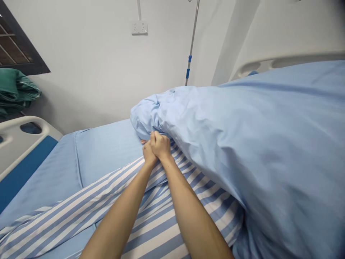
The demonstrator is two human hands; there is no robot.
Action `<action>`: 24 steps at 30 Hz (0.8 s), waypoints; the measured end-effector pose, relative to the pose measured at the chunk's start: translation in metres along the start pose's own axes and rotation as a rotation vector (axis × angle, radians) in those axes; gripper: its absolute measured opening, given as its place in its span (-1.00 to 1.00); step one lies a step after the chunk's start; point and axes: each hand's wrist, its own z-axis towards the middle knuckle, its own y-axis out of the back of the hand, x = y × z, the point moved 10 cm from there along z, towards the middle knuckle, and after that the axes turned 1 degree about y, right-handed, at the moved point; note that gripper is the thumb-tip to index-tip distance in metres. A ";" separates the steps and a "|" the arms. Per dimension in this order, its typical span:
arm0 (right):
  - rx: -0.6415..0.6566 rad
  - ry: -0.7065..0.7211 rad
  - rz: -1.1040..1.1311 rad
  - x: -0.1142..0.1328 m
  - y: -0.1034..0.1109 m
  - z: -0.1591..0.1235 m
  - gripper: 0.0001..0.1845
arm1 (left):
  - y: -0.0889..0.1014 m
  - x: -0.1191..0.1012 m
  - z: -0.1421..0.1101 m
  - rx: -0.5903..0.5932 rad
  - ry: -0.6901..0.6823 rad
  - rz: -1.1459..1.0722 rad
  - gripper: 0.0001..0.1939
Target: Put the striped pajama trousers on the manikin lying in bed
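Note:
My left hand and my right hand are close together, both with bent, closed fingers. The right one overlaps the left. They rest at the far edge of blue-and-white striped clothing, beside the folded edge of a light blue quilt. What lies inside my fingers is hidden. Just beyond the left hand, a small patch of skin shows under the quilt; whose it is I cannot tell. Both bare forearms stretch forward over the stripes.
Light blue sheeting covers the bed. A bed-end board stands left, another at the back right. Behind the bed are a metal pole, a wall socket and green cloth.

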 end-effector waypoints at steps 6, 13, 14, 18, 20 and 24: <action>0.006 -0.189 -0.112 -0.049 -0.012 0.000 -0.51 | -0.008 -0.004 -0.002 0.098 -0.046 0.006 -0.71; -0.059 -0.143 -0.132 -0.050 -0.016 -0.006 -0.54 | 0.111 0.034 -0.039 0.091 0.066 0.010 -0.66; -0.060 -0.139 -0.125 -0.050 -0.016 -0.006 -0.55 | 0.142 0.042 -0.052 0.110 0.068 0.041 -0.66; -0.044 -0.168 -0.120 -0.053 -0.015 -0.008 -0.64 | 0.297 0.086 -0.118 0.052 0.124 0.177 -0.61; -0.005 -0.178 -0.114 -0.054 -0.018 -0.007 -0.69 | 0.372 0.113 -0.156 -0.066 0.183 0.224 -0.59; 0.085 -0.196 -0.084 -0.049 -0.022 -0.003 -0.67 | 0.448 0.163 -0.214 -0.171 0.298 0.263 -0.56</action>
